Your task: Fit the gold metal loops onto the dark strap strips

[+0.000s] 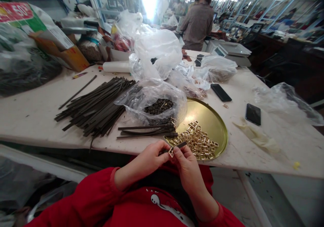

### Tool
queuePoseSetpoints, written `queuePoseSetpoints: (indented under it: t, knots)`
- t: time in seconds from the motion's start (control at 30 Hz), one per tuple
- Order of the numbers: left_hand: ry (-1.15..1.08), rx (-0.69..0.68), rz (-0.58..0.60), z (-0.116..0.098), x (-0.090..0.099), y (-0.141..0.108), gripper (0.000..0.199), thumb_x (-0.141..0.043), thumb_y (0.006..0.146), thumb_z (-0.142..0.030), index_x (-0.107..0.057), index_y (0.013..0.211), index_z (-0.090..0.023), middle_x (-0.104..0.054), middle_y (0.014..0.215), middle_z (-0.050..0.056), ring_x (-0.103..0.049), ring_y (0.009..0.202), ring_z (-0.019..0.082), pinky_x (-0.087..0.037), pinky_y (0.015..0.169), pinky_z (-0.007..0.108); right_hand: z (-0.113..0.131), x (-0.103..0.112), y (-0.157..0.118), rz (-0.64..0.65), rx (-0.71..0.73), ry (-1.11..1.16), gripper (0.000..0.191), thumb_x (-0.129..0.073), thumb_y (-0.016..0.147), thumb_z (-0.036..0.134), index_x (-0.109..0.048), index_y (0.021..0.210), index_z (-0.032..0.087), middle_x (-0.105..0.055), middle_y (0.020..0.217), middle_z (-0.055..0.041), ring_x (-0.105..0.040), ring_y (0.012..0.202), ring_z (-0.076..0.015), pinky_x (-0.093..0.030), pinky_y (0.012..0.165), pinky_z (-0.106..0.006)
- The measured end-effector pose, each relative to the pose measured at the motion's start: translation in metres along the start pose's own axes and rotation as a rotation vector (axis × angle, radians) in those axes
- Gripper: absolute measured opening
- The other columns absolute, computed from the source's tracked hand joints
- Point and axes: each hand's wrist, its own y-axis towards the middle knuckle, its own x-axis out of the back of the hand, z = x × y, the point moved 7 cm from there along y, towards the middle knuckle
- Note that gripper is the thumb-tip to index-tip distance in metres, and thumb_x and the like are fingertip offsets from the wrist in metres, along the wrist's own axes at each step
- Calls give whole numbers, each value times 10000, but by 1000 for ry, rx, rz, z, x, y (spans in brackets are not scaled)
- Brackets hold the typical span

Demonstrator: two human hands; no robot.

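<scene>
Between my two hands, in front of the table edge, is a small gold buckle (pixel 171 151). My left hand (pixel 157 154) pinches the buckle from the left with thumb and fingers. My right hand (pixel 186 161) is closed on a dark strap (pixel 181 144), whose end meets the buckle. Just beyond my hands, a round gold tray (pixel 220 129) bears a heap of gold buckles (pixel 199 141). Several dark straps (pixel 146 131) lie left of the tray. Behind them, an open clear plastic bag (pixel 134 102) holds small dark pieces (pixel 159 107).
A large pile of dark straps (pixel 96 105) covers the table's left part. White plastic bags (pixel 159 48) stand at the back. Two phones (pixel 221 92) and a crumpled clear bag (pixel 291 102) lie on the right. A person (pixel 198 23) stands beyond the table, near a scale (pixel 227 50).
</scene>
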Motion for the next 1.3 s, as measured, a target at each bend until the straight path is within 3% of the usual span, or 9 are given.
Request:
queuePoseSetpoints:
  t: [0.17, 0.27, 0.37, 0.47, 0.53, 0.67, 0.77, 1.17, 1.3]
  knots:
    - [-102, 22, 7, 4, -4, -2, 135, -509, 779, -296, -535, 753, -166, -629, 740, -4, -561, 713, 128, -423, 672, 234, 4, -8, -5, 56, 13, -27, 216, -591, 764, 385, -509, 712, 193, -496, 603, 58, -431, 543, -78, -374, 541, -206]
    - [-143, 75, -5, 6, -5, -4, 129, -524, 749, -285, -504, 710, -163, -599, 685, -18, -535, 652, 110, -403, 613, 218, 12, -5, -9, -2, 101, -117, 182, -557, 787, 378, -511, 755, 205, -526, 639, 46, -473, 565, -98, -401, 555, -224]
    - [-184, 180, 12, 12, -8, -8, 134, -522, 725, -286, -470, 698, -165, -538, 598, -48, -447, 517, 79, -338, 497, 195, 34, 3, -23, -118, 402, -348, 74, -545, 800, 296, -542, 804, 222, -561, 706, 21, -523, 640, -127, -433, 613, -257]
    - [-215, 174, -13, 13, -8, -10, 141, -515, 720, -292, -459, 698, -165, -509, 599, -54, -425, 520, 75, -326, 489, 190, 53, -10, -42, 23, 732, -600, 154, -521, 796, 185, -595, 918, 243, -595, 833, -25, -553, 778, -164, -445, 699, -298]
    - [-202, 132, -37, 12, -7, -12, 133, -515, 721, -283, -468, 694, -161, -502, 614, -50, -435, 558, 79, -340, 517, 192, 57, -17, -49, 129, 803, -672, 214, -507, 793, 150, -607, 953, 251, -590, 860, -36, -556, 798, -170, -450, 703, -302]
    - [-206, 120, 4, 12, -10, -15, 166, -523, 729, -312, -469, 707, -157, -530, 629, -36, -456, 580, 89, -341, 528, 202, 63, -17, -41, 159, 667, -644, 142, -531, 794, 178, -619, 880, 248, -547, 816, -21, -546, 760, -154, -456, 648, -271]
    - [-180, 140, 13, 11, -10, -15, 185, -534, 720, -327, -472, 715, -153, -521, 631, -37, -445, 577, 86, -327, 508, 196, 62, -19, -33, 289, 553, -647, 163, -539, 795, 218, -636, 918, 262, -531, 831, -22, -538, 777, -154, -462, 657, -269]
    - [-337, 280, 165, 18, -27, -9, 148, -530, 703, -288, -457, 697, -159, -416, 586, -72, -322, 511, 51, -220, 450, 176, 67, -20, -23, 496, 631, -899, 67, -630, 734, 231, -566, 753, 230, -473, 782, -6, -478, 662, -118, -408, 551, -222]
    - [-372, 327, 212, 13, -28, -9, 131, -536, 688, -270, -464, 689, -161, -451, 592, -67, -336, 513, 53, -218, 453, 179, 68, -18, -19, 509, 555, -856, 99, -578, 745, 172, -498, 699, 209, -470, 776, -7, -462, 679, -118, -394, 576, -227]
